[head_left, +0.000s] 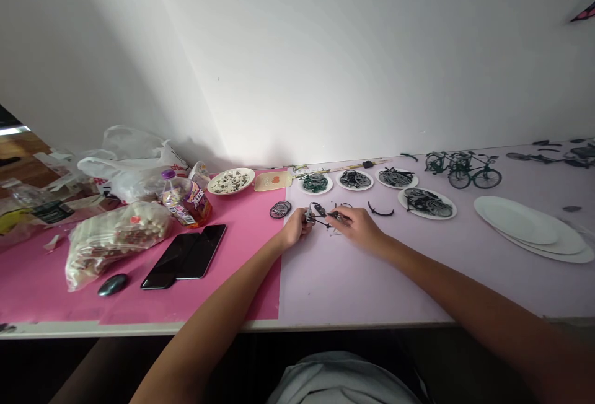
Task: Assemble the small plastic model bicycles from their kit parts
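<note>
My left hand [295, 228] is closed on one end of a small black model bicycle frame [320, 219], held just above the lilac table cover. My right hand [357, 225] pinches the other end of it; the fingertips hide the exact part there. Left of my left hand lie small spoked wheels [280, 209]. A thin curved black part [380, 210] rests to the right of my right hand. Behind my hands are white plates of small parts: green pieces [315, 182], dark pieces with wheels [354, 179], and grey and black pieces [395, 176].
Another plate of wheels [426, 202] stands at the right. Assembled green model bicycles [469, 170] are near the wall, with stacked white plates [520, 221] in front. At left are two phones [183, 258], a mouse [113, 284], a drink bottle [186, 201] and a filled plastic bag [116, 237].
</note>
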Demonstrator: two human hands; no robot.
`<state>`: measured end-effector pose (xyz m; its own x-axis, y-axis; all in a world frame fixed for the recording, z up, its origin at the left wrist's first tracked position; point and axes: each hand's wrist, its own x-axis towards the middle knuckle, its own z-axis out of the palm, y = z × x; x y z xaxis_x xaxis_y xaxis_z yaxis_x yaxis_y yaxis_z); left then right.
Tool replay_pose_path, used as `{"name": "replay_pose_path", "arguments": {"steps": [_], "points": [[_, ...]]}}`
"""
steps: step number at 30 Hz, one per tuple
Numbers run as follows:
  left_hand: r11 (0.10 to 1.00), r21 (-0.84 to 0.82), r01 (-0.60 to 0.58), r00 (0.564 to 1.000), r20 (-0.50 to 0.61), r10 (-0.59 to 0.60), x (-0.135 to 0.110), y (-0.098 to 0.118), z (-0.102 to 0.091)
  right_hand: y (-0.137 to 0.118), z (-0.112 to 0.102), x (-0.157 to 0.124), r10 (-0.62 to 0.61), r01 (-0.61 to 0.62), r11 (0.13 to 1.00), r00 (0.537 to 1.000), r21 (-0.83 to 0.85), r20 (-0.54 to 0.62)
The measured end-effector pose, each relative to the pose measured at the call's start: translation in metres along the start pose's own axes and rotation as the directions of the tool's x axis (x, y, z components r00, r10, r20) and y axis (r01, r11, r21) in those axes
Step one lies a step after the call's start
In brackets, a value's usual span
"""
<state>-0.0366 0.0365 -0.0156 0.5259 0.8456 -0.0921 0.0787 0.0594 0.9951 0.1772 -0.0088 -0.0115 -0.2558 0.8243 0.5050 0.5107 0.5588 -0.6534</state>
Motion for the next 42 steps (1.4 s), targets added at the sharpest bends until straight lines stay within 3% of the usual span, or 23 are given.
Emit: {"name": "replay_pose_path", "arguments": {"steps": [10, 15, 19, 22, 26, 30, 37, 42], "points": [[0.991, -0.134, -0.03, 0.999, 0.017, 0.032, -0.002, 0.002, -0.004, 0.003, -0.011, 0.004, 0.123, -0.122, 0.992, 0.992, 0.03, -0.028], [0.967, -0.253, 0.015, 0.999, -0.03, -0.023, 0.0, 0.006, -0.007, 0.019, -0.034, 0.015, 0.107, -0.126, 0.984, 0.983, -0.123, -0.15], [0.952, -0.307, 0.003, 0.994, -0.107, -0.038, 0.002, 0.009, -0.008, 0.038, -0.054, 0.023, 0.151, -0.184, 0.961, 0.975, -0.207, -0.165], [0.959, -0.28, -0.041, 0.984, -0.175, -0.009, 0.004, 0.009, -0.009, 0.051, -0.063, 0.025, 0.201, -0.225, 0.93, 0.973, -0.292, -0.109], [0.97, -0.197, -0.144, 0.96, -0.266, 0.089, 0.004, 0.005, -0.009, 0.06, -0.064, 0.022, 0.371, -0.347, 0.835, 0.928, -0.428, -0.029], [0.977, -0.114, -0.179, 0.937, -0.323, 0.134, 0.005, 0.0, -0.007, 0.064, -0.059, 0.017, 0.38, -0.315, 0.818, 0.924, -0.481, 0.043], [0.98, -0.011, -0.197, 0.931, -0.315, 0.184, 0.007, -0.005, -0.007, 0.062, -0.058, 0.015, 0.406, -0.274, 0.802, 0.902, -0.531, 0.147], [0.976, 0.065, -0.207, 0.931, -0.292, 0.217, 0.01, -0.009, -0.009, 0.061, -0.062, 0.017, 0.444, -0.296, 0.785, 0.882, -0.544, 0.16]]}}
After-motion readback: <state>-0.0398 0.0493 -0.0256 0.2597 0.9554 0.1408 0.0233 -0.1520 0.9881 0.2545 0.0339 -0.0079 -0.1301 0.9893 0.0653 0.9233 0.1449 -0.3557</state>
